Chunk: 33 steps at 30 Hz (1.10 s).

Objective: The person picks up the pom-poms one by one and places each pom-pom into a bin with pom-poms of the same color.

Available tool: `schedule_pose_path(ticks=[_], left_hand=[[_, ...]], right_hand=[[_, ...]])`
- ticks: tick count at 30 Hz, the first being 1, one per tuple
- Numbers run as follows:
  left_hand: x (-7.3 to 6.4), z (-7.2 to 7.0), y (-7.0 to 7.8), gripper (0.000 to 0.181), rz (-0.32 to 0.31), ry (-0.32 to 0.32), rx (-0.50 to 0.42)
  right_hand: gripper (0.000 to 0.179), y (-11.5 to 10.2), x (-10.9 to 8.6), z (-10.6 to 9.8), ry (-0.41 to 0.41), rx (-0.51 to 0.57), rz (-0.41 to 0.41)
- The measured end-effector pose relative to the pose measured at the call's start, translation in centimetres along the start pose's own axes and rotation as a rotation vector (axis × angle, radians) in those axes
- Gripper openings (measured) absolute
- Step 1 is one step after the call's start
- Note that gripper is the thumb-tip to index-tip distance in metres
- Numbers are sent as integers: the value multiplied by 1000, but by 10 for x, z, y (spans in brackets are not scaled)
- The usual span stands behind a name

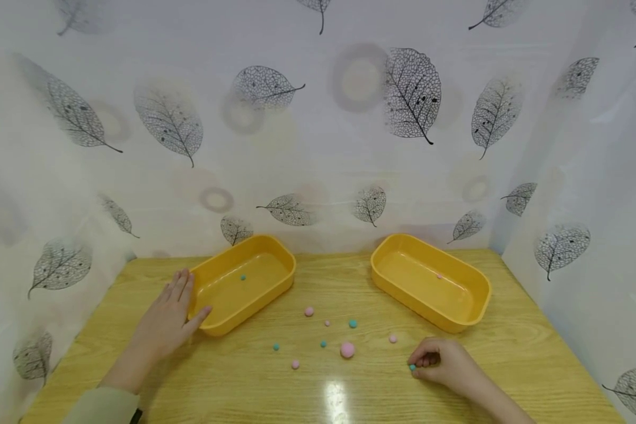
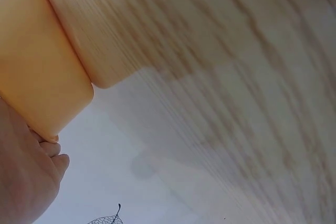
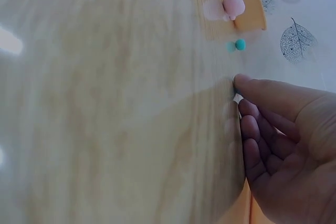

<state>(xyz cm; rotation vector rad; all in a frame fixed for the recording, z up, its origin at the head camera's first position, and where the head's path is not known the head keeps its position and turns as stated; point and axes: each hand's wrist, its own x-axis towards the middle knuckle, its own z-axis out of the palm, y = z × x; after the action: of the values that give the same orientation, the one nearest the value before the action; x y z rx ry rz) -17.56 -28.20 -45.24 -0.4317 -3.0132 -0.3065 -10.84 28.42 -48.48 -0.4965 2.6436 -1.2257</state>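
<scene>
Right hand [image 1: 447, 366]: at the near right of the table [image 1: 222, 388], thumb and forefinger pinched together on a small teal ball [image 1: 413, 367], the other fingers curled in behind; the right tray lies just beyond it

Left hand [image 1: 161, 324]: fingers straight and laid along the left side of the left tray [image 1: 259, 304], thumb apart from them and resting over the near rim; pale sleeve [image 1: 103, 406] at the wrist

Trays: two, yellow, set at the far side and angled; the left tray contains one teal bead [image 1: 243, 277], the right tray [image 1: 413, 306] one pink bead [image 1: 439, 276]

Loose balls, between and nearer than the trays: five pink, including one large pink ball [image 1: 347, 350] (the biggest of the lot), and three teal, the farthest teal one [image 1: 353, 324] just right of centre; all stand apart from one another

Backdrop: whitish sheet [image 1: 318, 153] printed with dark skeleton leaves, behind the table and along its left and right sides
</scene>
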Motion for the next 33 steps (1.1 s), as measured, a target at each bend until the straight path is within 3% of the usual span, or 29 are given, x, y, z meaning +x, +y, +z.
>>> schedule_pose_path(ticks=[17,25,33], left_hand=[[2,2,1,89,2,15,14],[2,3,-1,89,-4,15,21],[1,2,-1,89,-8,7,18]], right_hand=[[6,-18,5,-10,7,8,76],[5,-39,27,-8,82,-33,32],[10,-55,57,2,97,58,18]])
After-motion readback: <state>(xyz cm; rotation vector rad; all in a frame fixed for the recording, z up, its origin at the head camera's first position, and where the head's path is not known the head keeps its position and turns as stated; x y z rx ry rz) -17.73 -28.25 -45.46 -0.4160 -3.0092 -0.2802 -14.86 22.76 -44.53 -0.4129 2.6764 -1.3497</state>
